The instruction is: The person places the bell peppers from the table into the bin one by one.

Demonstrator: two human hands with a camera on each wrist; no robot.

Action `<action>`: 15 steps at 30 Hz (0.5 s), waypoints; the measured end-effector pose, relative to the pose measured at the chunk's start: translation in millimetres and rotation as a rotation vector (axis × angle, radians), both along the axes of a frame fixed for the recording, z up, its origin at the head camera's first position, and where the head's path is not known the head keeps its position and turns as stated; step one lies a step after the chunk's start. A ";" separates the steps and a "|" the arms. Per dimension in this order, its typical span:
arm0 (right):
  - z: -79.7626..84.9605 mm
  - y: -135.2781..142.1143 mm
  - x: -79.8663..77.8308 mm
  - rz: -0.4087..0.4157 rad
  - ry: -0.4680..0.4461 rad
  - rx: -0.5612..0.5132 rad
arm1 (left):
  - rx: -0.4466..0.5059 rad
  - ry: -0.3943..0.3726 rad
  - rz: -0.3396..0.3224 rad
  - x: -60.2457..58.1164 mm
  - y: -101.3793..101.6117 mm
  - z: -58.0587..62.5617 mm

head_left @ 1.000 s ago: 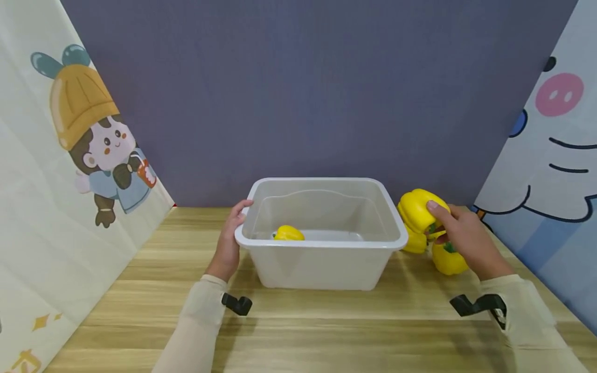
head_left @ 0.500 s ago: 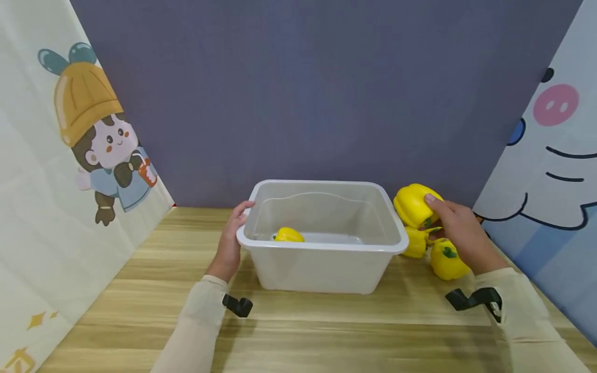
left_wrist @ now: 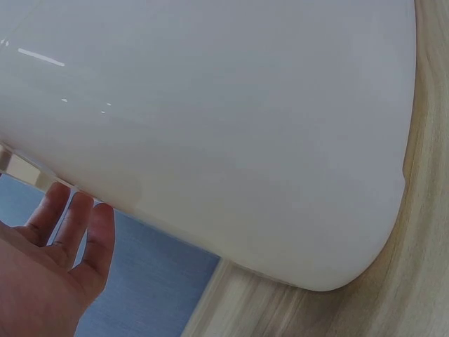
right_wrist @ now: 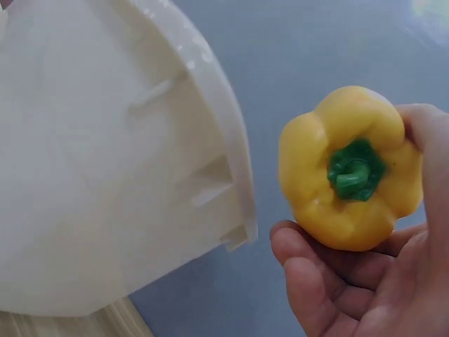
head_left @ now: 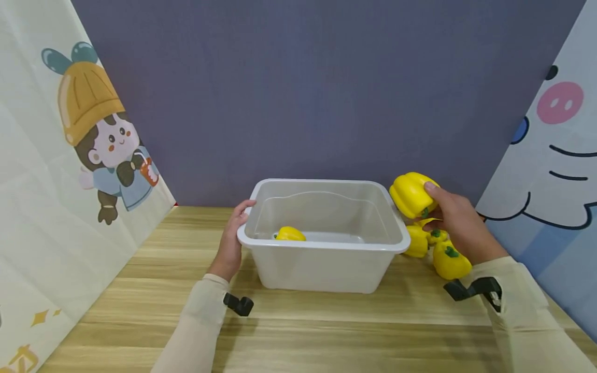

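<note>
On the wooden table [head_left: 116, 311] I saw one yellow pepper [head_left: 291, 233] already in the tub [head_left: 322, 269] that the left hand [head_left: 230, 241] gripped, another pepper [head_left: 409, 195] pinched by the right hand [head_left: 459, 223] near the rim [head_left: 322, 245], and three more peppers [head_left: 451, 263] still outside.

Worktop [head_left: 298, 326]: wood-grain finish, pale and brown bands running side to side. Rear wall [head_left: 317, 93]: plain, dark blue-grey, meeting the worktop's far edge. Left wall [head_left: 28, 207]: off-white covering, lightly creased, printed with 1 cartoon figure [head_left: 128, 178] in an orange hat and blue clothes; yellow-orange star shapes [head_left: 40, 317] lower down. Right wall [head_left: 559, 197]: white and blue, black outlines, 1 pink snout [head_left: 560, 102]. Lighting: soft shadows on the worktop; 1 pale glare patch [right_wrist: 436, 17] in the right wrist view.
</note>
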State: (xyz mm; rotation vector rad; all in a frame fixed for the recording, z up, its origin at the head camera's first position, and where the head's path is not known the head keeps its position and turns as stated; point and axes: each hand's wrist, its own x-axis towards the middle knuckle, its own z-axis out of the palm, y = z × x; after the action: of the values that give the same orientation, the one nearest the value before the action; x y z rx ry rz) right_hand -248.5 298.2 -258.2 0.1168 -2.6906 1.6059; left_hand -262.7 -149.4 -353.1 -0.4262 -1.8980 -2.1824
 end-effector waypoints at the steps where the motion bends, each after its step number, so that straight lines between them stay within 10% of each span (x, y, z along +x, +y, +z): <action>1: 1.8 -1.6 0.2 0.005 -0.005 -0.003 | -0.001 -0.001 0.000 0.1 -0.1 0.0; 15: 9.6 -18.1 -5.6 0.107 -0.030 -0.068 | 0.005 0.015 0.003 -1.8 0.7 -2.4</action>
State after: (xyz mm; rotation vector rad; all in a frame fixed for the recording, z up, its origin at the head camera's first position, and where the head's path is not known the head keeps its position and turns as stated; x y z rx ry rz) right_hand -254.0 280.1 -248.6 0.2414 -2.6915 1.7393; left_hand -264.5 -148.7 -355.5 -0.4376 -1.8841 -2.1749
